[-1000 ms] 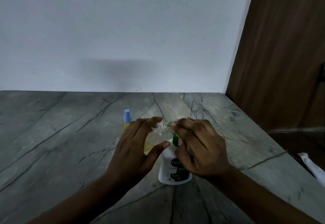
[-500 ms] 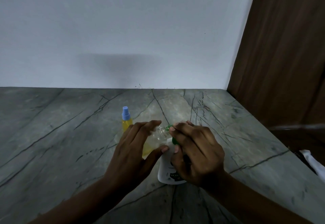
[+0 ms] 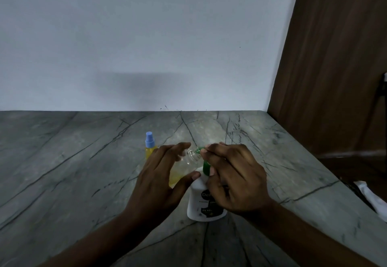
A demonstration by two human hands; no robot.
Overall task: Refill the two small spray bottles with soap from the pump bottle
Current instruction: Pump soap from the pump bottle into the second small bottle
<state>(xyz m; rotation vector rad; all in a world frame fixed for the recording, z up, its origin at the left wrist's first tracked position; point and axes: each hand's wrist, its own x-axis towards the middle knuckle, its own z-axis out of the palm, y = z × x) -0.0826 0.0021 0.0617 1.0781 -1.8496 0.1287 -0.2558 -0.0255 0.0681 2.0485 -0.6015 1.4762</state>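
My left hand (image 3: 161, 174) grips a small clear spray bottle (image 3: 189, 160) without its cap, tilted so its open neck points right; yellow liquid shows in its lower part. The neck sits right at the green nozzle of the white pump bottle (image 3: 201, 201), which stands on the grey marble counter (image 3: 73, 172). My right hand (image 3: 232, 174) lies over the green pump head, fingers curled round it and hiding most of it. A second small spray bottle (image 3: 150, 146) with yellow liquid and a blue spray cap stands upright just behind my left hand.
A white wall runs along the counter's back edge. A brown wooden panel (image 3: 335, 67) rises at the right, beyond the counter's right edge. Something white (image 3: 372, 199) lies low down at the far right, off the counter.
Both hands stay on the open bottle and the pump. My right hand dipped onto the pump half a second ago and has come up a little since.
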